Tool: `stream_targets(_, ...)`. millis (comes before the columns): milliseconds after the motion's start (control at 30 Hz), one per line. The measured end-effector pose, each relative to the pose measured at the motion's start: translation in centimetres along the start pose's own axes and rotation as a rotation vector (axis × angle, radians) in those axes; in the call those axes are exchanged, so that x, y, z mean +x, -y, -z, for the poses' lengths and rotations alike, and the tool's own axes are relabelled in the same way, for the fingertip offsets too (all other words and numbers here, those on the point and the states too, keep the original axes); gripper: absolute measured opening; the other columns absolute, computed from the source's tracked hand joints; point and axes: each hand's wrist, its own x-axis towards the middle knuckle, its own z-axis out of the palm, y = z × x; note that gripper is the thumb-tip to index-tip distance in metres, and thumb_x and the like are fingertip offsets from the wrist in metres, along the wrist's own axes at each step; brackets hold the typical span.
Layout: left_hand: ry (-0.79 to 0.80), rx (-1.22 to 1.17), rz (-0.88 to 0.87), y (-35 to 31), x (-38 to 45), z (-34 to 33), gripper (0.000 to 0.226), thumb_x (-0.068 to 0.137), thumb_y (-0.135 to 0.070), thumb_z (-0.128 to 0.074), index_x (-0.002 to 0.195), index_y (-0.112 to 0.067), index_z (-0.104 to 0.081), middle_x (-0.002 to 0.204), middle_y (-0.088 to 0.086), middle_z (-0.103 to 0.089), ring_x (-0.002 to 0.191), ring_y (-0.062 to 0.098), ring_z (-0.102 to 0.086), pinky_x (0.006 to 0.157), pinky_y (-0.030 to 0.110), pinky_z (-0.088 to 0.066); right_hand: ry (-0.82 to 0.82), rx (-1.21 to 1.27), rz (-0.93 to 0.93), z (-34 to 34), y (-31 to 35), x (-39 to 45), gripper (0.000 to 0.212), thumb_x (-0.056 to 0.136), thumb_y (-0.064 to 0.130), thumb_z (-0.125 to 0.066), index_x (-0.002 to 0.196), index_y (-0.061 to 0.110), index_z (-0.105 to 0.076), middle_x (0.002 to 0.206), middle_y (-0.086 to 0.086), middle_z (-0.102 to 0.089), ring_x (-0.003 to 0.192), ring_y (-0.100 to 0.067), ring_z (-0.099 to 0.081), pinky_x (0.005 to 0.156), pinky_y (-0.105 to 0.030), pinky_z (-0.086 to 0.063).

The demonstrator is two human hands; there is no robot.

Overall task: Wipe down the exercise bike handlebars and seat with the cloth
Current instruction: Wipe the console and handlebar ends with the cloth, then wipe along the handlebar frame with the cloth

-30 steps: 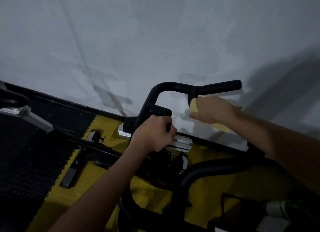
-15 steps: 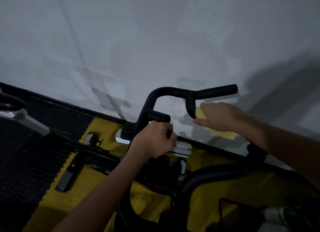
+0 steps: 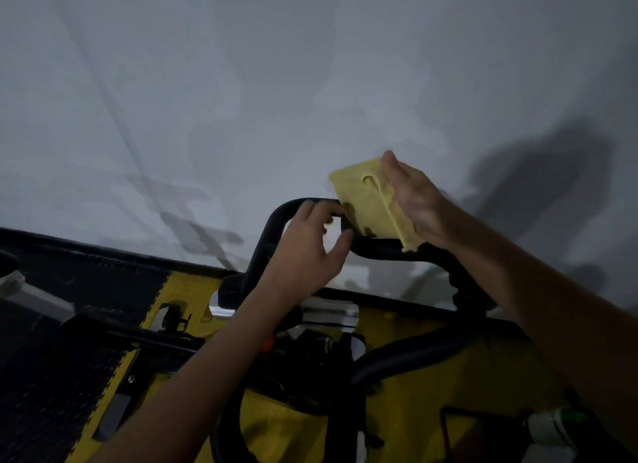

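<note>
1. The right hand [image 3: 416, 200] holds a folded yellow cloth [image 3: 371, 203] against the top bar of the black handlebars [image 3: 386, 246] — the thumb lies over the cloth's upper edge.
2. The left hand [image 3: 307, 252] sits just beside the cloth, its fingers loosely curved around the bar's left bend and the thumb stretched toward the cloth; whether it grips is unclear.
3. A silver clamp block [image 3: 331, 312] shows below the left wrist.
4. Yellow floor mats [image 3: 431, 393] lie under the bike frame, black mats [image 3: 45, 386] to the left.
5. A pale wall [image 3: 241, 82] fills the upper part — hand shadows fall on it at the right.
</note>
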Motion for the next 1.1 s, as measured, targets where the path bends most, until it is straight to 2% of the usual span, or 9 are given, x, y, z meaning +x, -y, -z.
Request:
stream_targets(100, 0.103, -0.265, 0.304, -1.6, 4.0, 0.3, 0.088, 0.082, -0.067, -0.068, 0.151, -0.021, -0.037, 0.142, -0.007, -0.047, 0.121, 0.007, -0.054, 0.101, 0.029, -0.047, 0.109, 0.486, -0.099, 1.4, 0.7, -1.9, 0.067, 0.102, 0.060, -0.040, 0.129, 0.003, -0.063, 0.126, -0.019, -0.068, 0.118, -0.035, -0.065, 0.107, -0.051, -0.048)
stream_targets(167, 0.280, -0.458, 0.434, -2.3, 6.1, 0.6, 0.101, 0.066, -0.085, -0.067, 0.145, -0.026, -0.047, 0.139, -0.012, -0.057, 0.119, 0.009, -0.061, 0.102, 0.034, -0.049, 0.196, 0.642, -0.116, 2.0, 0.8, -2.9, 0.062, 0.106, 0.051, -0.035, 0.138, 0.003, -0.056, 0.133, -0.018, -0.065, 0.124, -0.032, -0.063, 0.104, -0.045, -0.051)
stream_targets(333, 0.316, -0.542, 0.390, -3.1, 8.5, 1.1, 0.047, 0.086, -0.062, -0.068, 0.118, -0.028, -0.067, 0.112, -0.008, -0.074, 0.105, 0.015, -0.071, 0.088, 0.036, -0.058, 0.044, 0.728, -0.146, 3.1, 0.7, -3.1, 0.044, 0.107, 0.038, -0.041, 0.127, 0.005, -0.064, 0.118, -0.014, -0.072, 0.108, -0.027, -0.069, 0.090, -0.039, -0.052)
stream_targets(433, 0.246, -0.475, 0.389, -3.1, 9.7, 0.9, 0.031, 0.091, -0.051, -0.067, 0.103, -0.023, -0.067, 0.102, -0.003, -0.073, 0.096, 0.018, -0.071, 0.077, 0.035, -0.059, -0.115, 0.508, -0.125, 3.8, -0.1, -3.1, 0.038, 0.101, 0.036, -0.052, 0.106, 0.004, -0.071, 0.097, -0.010, -0.072, 0.091, -0.025, -0.066, 0.083, -0.036, -0.051)
stream_targets(533, 0.200, -0.367, 0.258, -3.1, 10.9, 0.4, 0.032, 0.090, -0.046, -0.068, 0.094, -0.015, -0.060, 0.088, 0.006, -0.071, 0.084, 0.025, -0.070, 0.074, 0.043, -0.059, -0.227, 0.059, -0.022, 4.9, -1.4, -4.1, 0.039, 0.094, 0.040, -0.054, 0.106, 0.006, -0.069, 0.109, -0.011, -0.073, 0.095, -0.021, -0.064, 0.084, -0.035, -0.046)
stream_targets(667, 0.083, -0.073, -0.010, -3.0, 13.6, 0.0, 0.027, 0.096, -0.040, -0.063, 0.090, -0.015, -0.054, 0.074, -0.004, -0.060, 0.066, 0.010, -0.054, 0.057, 0.014, -0.042, -0.170, -0.651, -0.032, 4.8, -3.2, -7.0, 0.042, 0.101, 0.055, -0.046, 0.118, 0.024, -0.067, 0.114, 0.004, -0.065, 0.104, -0.019, -0.063, 0.089, -0.035, -0.049)
stream_targets(800, 0.059, 0.058, -0.189, -2.4, 16.2, -1.3, 0.025, 0.097, -0.037, -0.062, 0.090, -0.017, -0.049, 0.062, -0.006, -0.051, 0.059, 0.012, -0.052, 0.053, 0.026, -0.040, 0.025, -0.802, -0.118, 3.8, -4.7, -7.7, 0.050, 0.085, 0.074, -0.056, 0.108, 0.029, -0.059, 0.101, 0.008, -0.062, 0.095, -0.014, -0.061, 0.077, -0.031, -0.048)
stream_targets(933, 0.190, 0.109, -0.294, -1.3, 18.0, -4.3, 0.025, 0.098, -0.034, -0.061, 0.090, -0.017, -0.046, 0.062, -0.006, -0.049, 0.058, 0.019, -0.052, 0.055, 0.034, -0.044, 0.025, -1.026, -0.065, 3.5, -4.6, -6.5, 0.046, 0.085, 0.059, -0.068, 0.107, 0.020, -0.057, 0.101, 0.002, -0.063, 0.095, -0.021, -0.064, 0.072, -0.031, -0.044)
stream_targets(1100, 0.447, 0.117, -0.205, 0.3, 17.0, -9.2, 0.025, 0.097, -0.031, -0.063, 0.091, -0.014, -0.046, 0.074, 0.004, -0.056, 0.069, 0.023, -0.054, 0.058, 0.032, -0.039, -0.010, -1.184, 0.059, 2.8, -4.6, -5.6, 0.035, 0.089, 0.044, -0.069, 0.109, 0.017, -0.060, 0.105, -0.005, -0.066, 0.093, -0.025, -0.065, 0.069, -0.029, -0.035)
